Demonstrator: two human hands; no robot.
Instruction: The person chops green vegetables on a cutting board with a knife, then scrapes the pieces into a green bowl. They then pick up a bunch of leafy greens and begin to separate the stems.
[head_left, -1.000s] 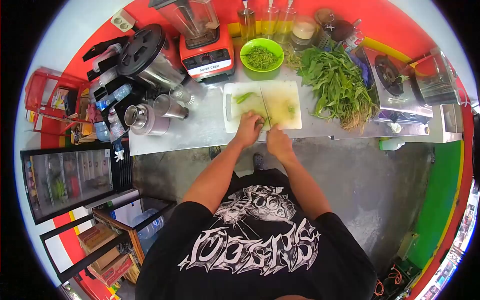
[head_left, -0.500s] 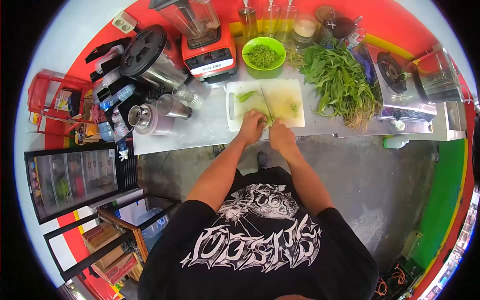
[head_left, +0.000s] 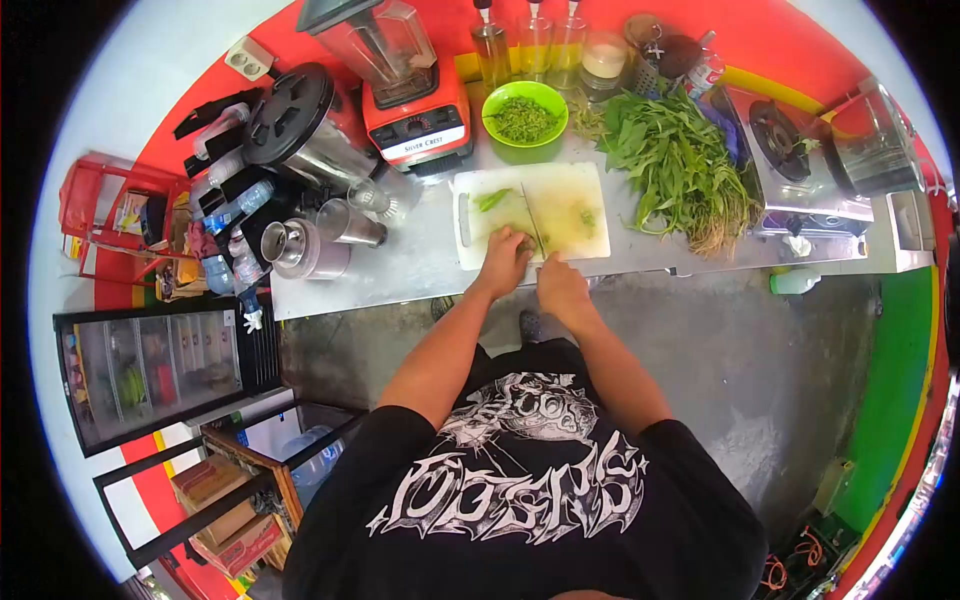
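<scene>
A white cutting board (head_left: 575,180) lies near the front edge of the metal counter. My right hand (head_left: 562,287) is closed round the handle of a knife (head_left: 533,213), whose blade slants across the middle of the board. Left of the blade, my left hand (head_left: 507,262) presses on the board with curled fingers; what lies under them is hidden. Beyond that hand are a few long green pieces (head_left: 492,199), which look like chillies. Small chopped green bits (head_left: 587,217) lie on the board right of the knife.
Behind the board stands a green bowl (head_left: 548,92) of chopped greens. Leafy greens with roots (head_left: 680,165) are heaped at right, beside a stove (head_left: 785,150). A red blender (head_left: 415,120) stands at back left, with metal cups (head_left: 350,222) nearer me. Bottles (head_left: 535,45) line the wall.
The knife has drawn back slightly towards me with my right hand. My left hand stays at about the same place on the board. The whole view has shifted a little.
</scene>
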